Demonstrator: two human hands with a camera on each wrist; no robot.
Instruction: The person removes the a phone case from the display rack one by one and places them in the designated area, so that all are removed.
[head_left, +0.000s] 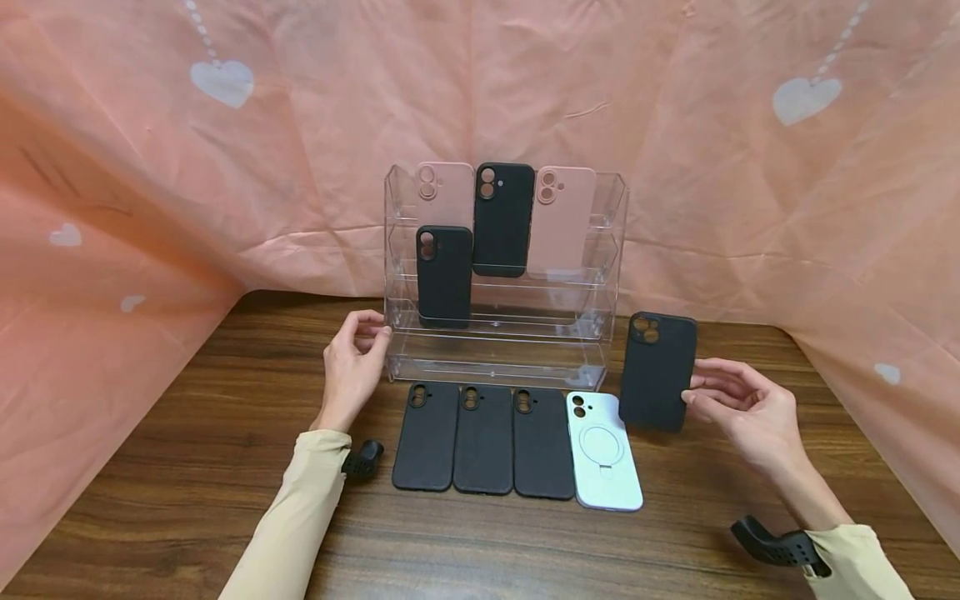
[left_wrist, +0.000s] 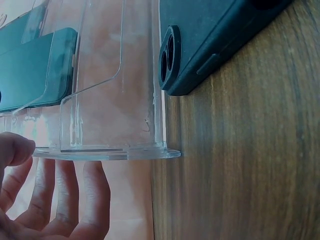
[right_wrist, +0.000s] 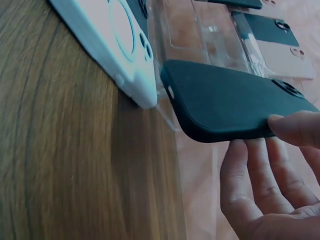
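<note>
A clear acrylic tiered display stand (head_left: 495, 372) holds two pink phone cases and two black ones. At its left side my left hand (head_left: 355, 358) holds the side panel's edge, the thumb at the front and the fingers along the outer face. My right hand (head_left: 750, 408) pinches a black phone case (head_left: 658, 371) by its right edge, thumb on the back face and fingers behind. In the right wrist view that case (right_wrist: 220, 102) is tilted and raised off the table. In front of the stand lie three black phone cases (head_left: 483, 442) and a white phone case (head_left: 603, 467) with a ring.
The wooden table (head_left: 187, 458) meets a pink curtain (head_left: 315, 142) with white hearts behind and on both sides. The flat cases sit in a row close to the stand's front edge. Black straps (head_left: 780, 546) are on both wrists.
</note>
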